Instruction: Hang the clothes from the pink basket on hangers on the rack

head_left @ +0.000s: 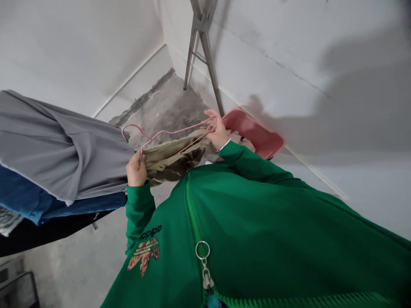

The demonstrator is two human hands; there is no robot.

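A pink wire clothes hanger (180, 131) stretches between my two hands, its hook pointing left. Below and along it hangs a khaki garment (170, 160), probably trousers, with its upper edge pulled out wide. My left hand (137, 169) pinches the garment's left end, close against the hanger's corner. At the other end, my right hand (217, 131) grips the hanger's right corner, thumb and forefinger together and other fingers partly raised. Whether the right hand also holds cloth is hard to see. The garment's lower part is hidden behind my green jacket (257, 231).
Grey (64, 149) and blue clothes (58, 207) hang at left, close to my left hand. A pink basin (257, 132) holding some cloth stands by the wall at right. Metal rack legs (205, 51) rise in the corner. Low at left is a dark-framed object (19, 278).
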